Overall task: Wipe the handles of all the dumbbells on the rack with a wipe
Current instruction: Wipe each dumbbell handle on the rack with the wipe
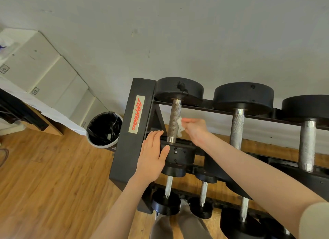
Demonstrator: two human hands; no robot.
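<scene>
Your right hand (195, 130) pinches the wipe (180, 126) at the top-left dumbbell handle (174, 122), 3 o'clock side; contact looks partial. Left hand (153, 154), fingers flat, steadies the dumbbell's near weight (179, 154). Risk: far side missed.

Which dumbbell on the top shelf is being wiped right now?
The leftmost dumbbell, next to the rack's end post. The right hand presses the white wipe against its handle; the other top-shelf handles go untouched.
</scene>
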